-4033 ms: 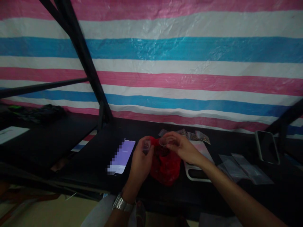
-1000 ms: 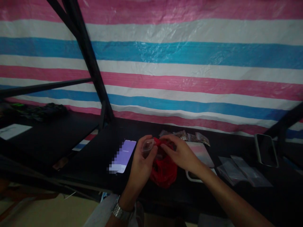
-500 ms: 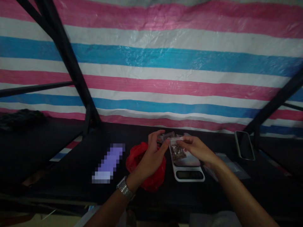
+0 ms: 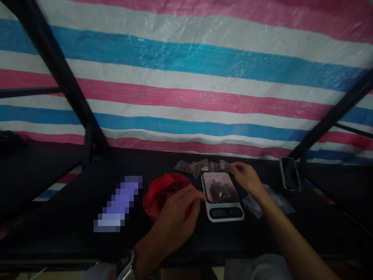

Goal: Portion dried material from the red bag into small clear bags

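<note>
A small clear bag of brown bits [image 4: 219, 190] lies on the platform of a white digital scale [image 4: 224, 212] on the dark table. My left hand [image 4: 175, 221] rests in front of a red plastic bag [image 4: 159, 193], fingers loosely curled and pointing at the scale's left edge, holding nothing that I can see. My right hand [image 4: 247, 179] hovers at the scale's far right corner, fingers apart, beside several small filled bags [image 4: 201, 167] lying behind the scale.
A lit phone [image 4: 118, 204] lies left of the red bag. A dark phone [image 4: 290, 178] leans at the back right. Empty clear bags [image 4: 266, 200] lie right of the scale. Black shelf struts cross a striped tarp [image 4: 186, 89] behind.
Both hands held the small filled bag over the scale half a second ago. It now lies on the platform, and both hands have let go; the left dropped back toward me.
</note>
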`<state>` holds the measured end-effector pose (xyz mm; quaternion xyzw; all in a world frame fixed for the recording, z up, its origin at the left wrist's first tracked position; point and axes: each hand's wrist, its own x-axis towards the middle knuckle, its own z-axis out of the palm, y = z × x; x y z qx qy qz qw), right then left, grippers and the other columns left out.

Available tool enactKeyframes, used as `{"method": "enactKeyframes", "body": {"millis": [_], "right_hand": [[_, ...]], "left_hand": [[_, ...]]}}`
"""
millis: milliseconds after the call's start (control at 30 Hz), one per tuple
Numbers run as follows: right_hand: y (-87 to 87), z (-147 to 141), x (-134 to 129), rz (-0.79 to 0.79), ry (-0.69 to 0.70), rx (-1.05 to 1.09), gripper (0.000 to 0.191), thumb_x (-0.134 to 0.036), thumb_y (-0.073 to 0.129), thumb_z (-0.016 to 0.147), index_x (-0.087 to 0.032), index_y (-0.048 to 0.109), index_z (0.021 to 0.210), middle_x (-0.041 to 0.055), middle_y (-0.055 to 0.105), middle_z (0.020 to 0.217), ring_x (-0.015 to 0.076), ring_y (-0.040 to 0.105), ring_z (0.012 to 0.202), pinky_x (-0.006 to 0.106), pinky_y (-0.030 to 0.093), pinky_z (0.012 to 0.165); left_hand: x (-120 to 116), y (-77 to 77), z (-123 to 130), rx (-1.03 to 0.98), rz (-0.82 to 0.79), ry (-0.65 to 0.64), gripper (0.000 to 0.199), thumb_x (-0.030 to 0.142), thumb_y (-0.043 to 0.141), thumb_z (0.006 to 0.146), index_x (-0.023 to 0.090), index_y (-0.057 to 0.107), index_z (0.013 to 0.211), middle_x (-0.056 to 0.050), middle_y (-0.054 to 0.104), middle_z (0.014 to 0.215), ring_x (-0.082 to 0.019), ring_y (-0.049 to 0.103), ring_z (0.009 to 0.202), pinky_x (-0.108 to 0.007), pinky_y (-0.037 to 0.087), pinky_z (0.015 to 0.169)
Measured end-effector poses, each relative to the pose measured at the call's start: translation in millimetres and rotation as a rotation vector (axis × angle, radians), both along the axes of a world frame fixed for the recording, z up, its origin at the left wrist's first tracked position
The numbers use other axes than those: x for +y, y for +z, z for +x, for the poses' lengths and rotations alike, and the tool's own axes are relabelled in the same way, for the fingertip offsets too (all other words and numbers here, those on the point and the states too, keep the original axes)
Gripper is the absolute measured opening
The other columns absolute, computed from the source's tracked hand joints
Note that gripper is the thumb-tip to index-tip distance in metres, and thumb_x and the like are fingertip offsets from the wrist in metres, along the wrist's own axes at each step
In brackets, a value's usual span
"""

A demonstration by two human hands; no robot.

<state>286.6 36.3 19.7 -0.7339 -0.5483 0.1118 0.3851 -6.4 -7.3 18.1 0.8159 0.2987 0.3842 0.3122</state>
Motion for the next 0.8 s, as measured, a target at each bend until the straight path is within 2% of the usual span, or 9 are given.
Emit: {"method": "enactKeyframes", "body": {"millis": [133,233,433,667,800], "right_hand": [[-4.1,8.1,-0.4,0.016,-0.05,0.001,0.033,-0.039,0.054,0.087,-0.02,0.08,0.084,0.0104,0.083,0.093,0.0293,0.076,0.092,0.037,0.053,0.084],[-6.3,11.0,-0.9,0.018,-0.052,0.005,0.033,-0.039,0.054,0.085,-0.019,0.08,0.085,0.0103,0.083,0.094,0.029,0.076,0.092,0.036,0.054,0.085],[-8.7,10.1,0.6,0.031,-0.016,0.011,0.032,-0.042,0.055,0.086,-0.02,0.079,0.084,0.0098,0.083,0.093,0.0282,0.076,0.09,0.037,0.054,0.085],[-9.3,7.7,1.5,0.01,0.057,0.019,0.032,-0.044,0.057,0.087,-0.021,0.077,0.081,0.0078,0.082,0.087,0.0265,0.075,0.086,0.035,0.053,0.08],[-6.4,5.9,-0.3,-0.01,0.093,0.024,0.035,-0.046,0.055,0.088,-0.02,0.078,0.084,0.0085,0.082,0.09,0.0274,0.074,0.088,0.035,0.052,0.082]], "left_hand": [[-16.1,-2.0,1.4,0.217,0.159,-0.195,0.027,0.006,0.048,0.095,0.023,0.068,0.104,-0.001,0.07,0.1,-0.017,0.066,0.095,-0.032,0.049,0.087],[-22.5,-4.3,1.1,0.312,0.189,-0.26,0.025,0.005,0.051,0.089,0.022,0.067,0.1,-0.001,0.07,0.098,-0.018,0.066,0.092,-0.033,0.049,0.087],[-22.9,0.3,-7.3,0.345,0.139,-0.27,0.029,0.002,0.05,0.075,0.021,0.063,0.094,-0.001,0.07,0.099,-0.019,0.066,0.095,-0.033,0.05,0.09],[-19.9,-3.0,-12.7,0.386,0.075,-0.279,0.028,0.002,0.049,0.071,0.022,0.056,0.089,-0.001,0.067,0.099,-0.019,0.064,0.095,-0.035,0.05,0.09],[-20.6,-6.0,-13.6,0.402,0.079,-0.269,0.027,0.001,0.049,0.072,0.022,0.056,0.088,-0.001,0.067,0.097,-0.019,0.064,0.094,-0.035,0.049,0.088]]}}
